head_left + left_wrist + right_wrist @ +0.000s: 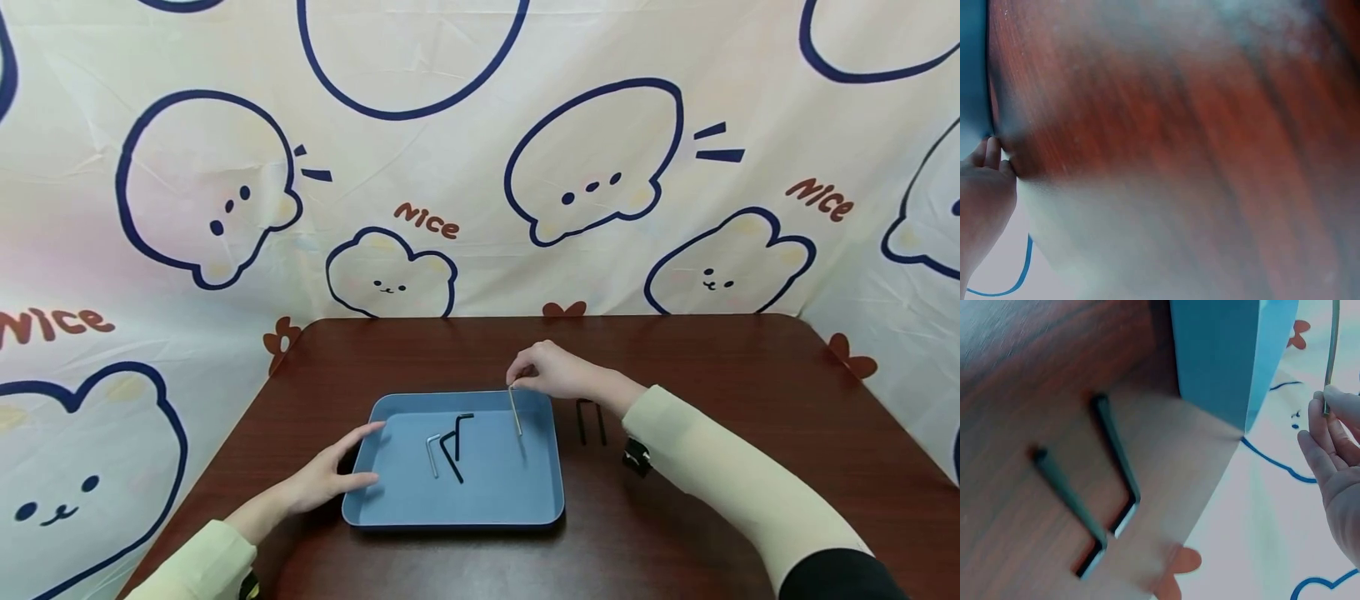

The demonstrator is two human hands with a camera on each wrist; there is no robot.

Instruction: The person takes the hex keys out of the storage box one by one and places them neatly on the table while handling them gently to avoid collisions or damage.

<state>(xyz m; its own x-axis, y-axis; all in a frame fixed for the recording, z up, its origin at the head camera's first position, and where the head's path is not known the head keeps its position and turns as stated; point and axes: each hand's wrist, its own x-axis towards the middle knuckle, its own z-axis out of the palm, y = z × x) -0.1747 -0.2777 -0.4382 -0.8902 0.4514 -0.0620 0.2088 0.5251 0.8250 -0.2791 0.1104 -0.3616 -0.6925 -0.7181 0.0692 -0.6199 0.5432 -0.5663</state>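
Note:
My right hand (553, 369) pinches a gold-coloured hex key (515, 412) by its upper end, the long arm pointing down over the right back part of a blue tray (495, 492). In the right wrist view, thumb and fingertips meet on the key's end. Inside the tray lie a silver hex key (432, 457) and two black hex keys (457, 440), the black ones touching or overlapping. My left hand (318, 479) rests at the tray's left rim, thumb and forefinger spread apart; the left wrist view shows other fingertips against the tray's side.
Two more black hex keys (1117, 456) lie side by side on the dark wooden table (675, 517), right of the tray. A cloth printed with cartoon bears (390, 275) hangs behind the table and along its sides.

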